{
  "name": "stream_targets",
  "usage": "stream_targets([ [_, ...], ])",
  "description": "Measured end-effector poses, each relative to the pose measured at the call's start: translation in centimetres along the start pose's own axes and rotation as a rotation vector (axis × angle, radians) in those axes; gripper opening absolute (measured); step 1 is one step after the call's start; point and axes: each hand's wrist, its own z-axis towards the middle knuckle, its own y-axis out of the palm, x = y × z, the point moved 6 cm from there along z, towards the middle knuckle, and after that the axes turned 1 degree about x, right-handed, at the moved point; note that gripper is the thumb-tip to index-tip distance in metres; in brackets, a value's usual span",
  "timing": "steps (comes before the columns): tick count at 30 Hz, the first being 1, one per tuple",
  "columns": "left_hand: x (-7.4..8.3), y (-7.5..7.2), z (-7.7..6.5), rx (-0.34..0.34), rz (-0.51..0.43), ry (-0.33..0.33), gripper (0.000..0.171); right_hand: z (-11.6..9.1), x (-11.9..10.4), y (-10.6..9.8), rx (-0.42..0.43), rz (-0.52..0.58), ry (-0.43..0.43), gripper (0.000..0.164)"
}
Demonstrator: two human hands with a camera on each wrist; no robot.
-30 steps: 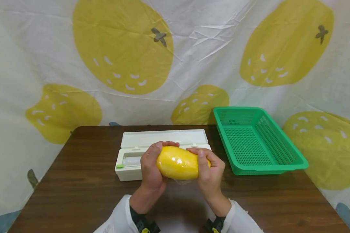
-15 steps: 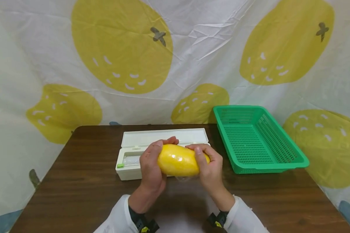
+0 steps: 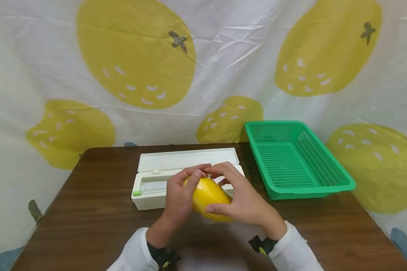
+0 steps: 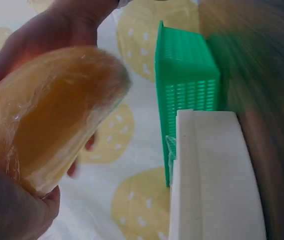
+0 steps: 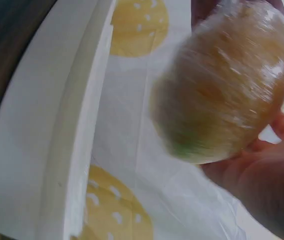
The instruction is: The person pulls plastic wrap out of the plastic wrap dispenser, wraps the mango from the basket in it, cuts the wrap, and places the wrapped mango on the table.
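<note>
A yellow oval fruit (image 3: 208, 195), wrapped in shiny clear film, is held up over the table; its exact kind is unclear. My left hand (image 3: 180, 197) grips its left end, thumb on the near side. Around its right side my right hand (image 3: 244, 197) arches loosely, thumb stretched across the front and a gap under the palm. The fingers of both hands meet above the fruit. Wrinkled film covers the underside of the fruit (image 4: 64, 115) in the left wrist view. In the right wrist view the wrapped fruit (image 5: 226, 90) is blurred, with a greenish patch low down.
Behind the hands a white cling film box (image 3: 186, 160) lies with its lid up, a clear roll (image 3: 154, 186) inside and a green piece at its left end. A green basket (image 3: 342, 180) stands at the back right of the brown table (image 3: 98, 218). A lemon-print cloth hangs behind.
The fruit has tilted, its right end turning down and toward the person. My right hand has loosened from that end and spread over the fruit. The left hand still holds it.
</note>
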Motion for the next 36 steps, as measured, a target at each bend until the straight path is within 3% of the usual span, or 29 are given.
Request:
stream_targets([
  [4,0.6,-0.7,-0.1,0.059,-0.092,0.044,0.026,-0.1,0.3,-0.3,-0.062,-0.039,0.087,0.074],
  [8,1.6,-1.1,-0.2,0.012,-0.031,0.082,0.022,-0.3,0.2,-1.0,-0.068,-0.059,0.096,0.069],
  [12,2.7,-1.7,0.0,-0.141,0.272,0.153,0.017,-0.4,-0.1,-1.6,-0.056,-0.109,0.074,0.066],
  [16,4.0,-2.3,-0.1,-0.323,0.613,0.270,0.050,-0.6,-0.2,-1.8,-0.064,-0.153,0.078,0.065],
  [19,4.4,-2.2,-0.4,-0.472,0.756,0.349,0.062,-0.7,-0.2,-1.6,-0.088,-0.182,0.082,0.067],
  [21,4.6,-2.0,-0.6,-0.530,0.805,0.390,0.063,-0.7,-0.2,-1.4,-0.101,-0.198,0.080,0.068],
  [30,4.8,-3.5,-0.6,-0.474,0.822,0.406,0.064,-1.0,-1.2,-2.5,-0.040,-0.323,-0.019,0.080],
  [36,4.9,-4.5,-0.5,-0.455,0.793,0.406,0.065,-1.0,-1.1,-2.9,-0.061,-0.332,-0.039,0.058],
])
